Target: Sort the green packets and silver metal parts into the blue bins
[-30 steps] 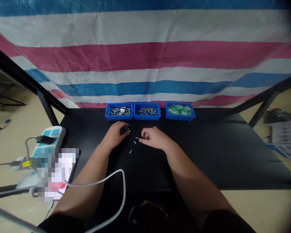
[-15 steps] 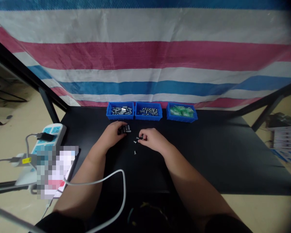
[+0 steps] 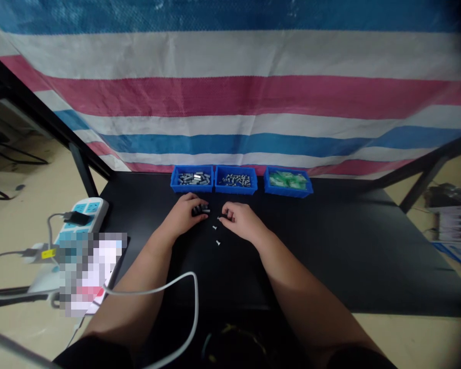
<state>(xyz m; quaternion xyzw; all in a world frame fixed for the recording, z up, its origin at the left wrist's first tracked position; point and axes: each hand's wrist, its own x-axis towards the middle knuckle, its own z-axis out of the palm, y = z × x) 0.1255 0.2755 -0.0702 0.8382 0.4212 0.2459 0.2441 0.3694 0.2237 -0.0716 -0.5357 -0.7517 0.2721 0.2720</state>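
Note:
My left hand (image 3: 187,214) rests on the black table, its fingers and thumb curled round several small metal spacers (image 3: 205,210). Part of that group is hidden under the fingers. To the right, my right hand (image 3: 238,219) is closed in a pinch, with a small screw (image 3: 219,219) showing at its fingertips; whatever else lies under the fingers cannot be made out. Two loose screws lie between the hands: an upper screw (image 3: 214,227) and a lower screw (image 3: 218,243).
Behind the hands stand a blue bin of metal spacers (image 3: 173,183), a blue bin of screws (image 3: 236,190) and a blue bin of green-and-clear packets (image 3: 288,192). A power strip (image 3: 98,209) and blurred screen (image 3: 109,256) sit left. A white cable (image 3: 196,297) crosses my left forearm.
My left hand has shifted slightly right with the spacers, closer to my right hand. The lower screw has turned a little. The camera view has tilted slightly up.

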